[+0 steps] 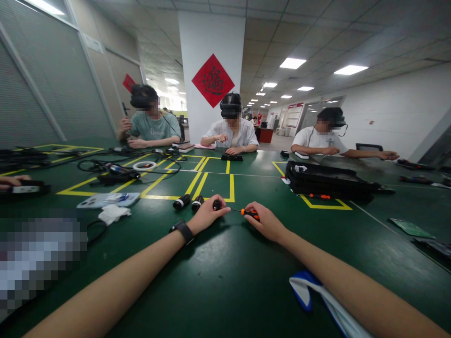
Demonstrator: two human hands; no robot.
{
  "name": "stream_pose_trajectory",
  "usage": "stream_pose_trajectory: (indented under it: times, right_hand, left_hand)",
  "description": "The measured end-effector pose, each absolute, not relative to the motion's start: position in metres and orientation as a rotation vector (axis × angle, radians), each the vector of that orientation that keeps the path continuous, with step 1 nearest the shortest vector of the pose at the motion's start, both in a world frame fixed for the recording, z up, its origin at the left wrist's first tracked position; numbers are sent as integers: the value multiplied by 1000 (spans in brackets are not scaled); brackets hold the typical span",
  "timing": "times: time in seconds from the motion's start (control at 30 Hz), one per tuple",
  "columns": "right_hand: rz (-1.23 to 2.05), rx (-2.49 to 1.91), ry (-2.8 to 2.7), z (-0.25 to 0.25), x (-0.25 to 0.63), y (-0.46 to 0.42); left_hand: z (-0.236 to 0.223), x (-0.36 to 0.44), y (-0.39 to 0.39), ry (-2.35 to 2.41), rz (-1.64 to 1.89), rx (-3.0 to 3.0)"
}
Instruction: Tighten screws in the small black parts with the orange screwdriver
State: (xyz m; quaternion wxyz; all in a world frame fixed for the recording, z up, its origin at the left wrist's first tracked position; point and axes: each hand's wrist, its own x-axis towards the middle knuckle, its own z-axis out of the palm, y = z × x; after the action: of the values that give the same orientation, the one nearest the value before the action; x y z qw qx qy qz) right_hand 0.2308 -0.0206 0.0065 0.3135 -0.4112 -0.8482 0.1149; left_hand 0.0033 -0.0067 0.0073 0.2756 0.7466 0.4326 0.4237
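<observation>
Bare forearms (116, 277) reach over the green tabletop (225, 291), the left hand (205, 215) pinching a small black part (216, 205) beside two black cylinders (182, 202), the right hand (268, 223) gripping an orange-and-black screwdriver (251, 215) pointed at it, apparently tip work calling for steady alignment.

two tabletop cylinders (181, 202), three headsets (230, 109), one wristwatch (184, 232)

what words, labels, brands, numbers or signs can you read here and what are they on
No text reads clearly.
Red diamond sign on the pillar: dark characters, too blurred to read.
Teal shirt: pale print, too small.
White shirt at the far right: small print, too blurred.
</observation>
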Motion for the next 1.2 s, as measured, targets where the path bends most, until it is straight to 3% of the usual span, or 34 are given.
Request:
stream_pose_trajectory:
  times: [1.2]
  right_hand:
    - [320, -996, -2216, 6, 231, -21]
  left_hand:
    - [8, 3, -7, 1150, 1162, 1908]
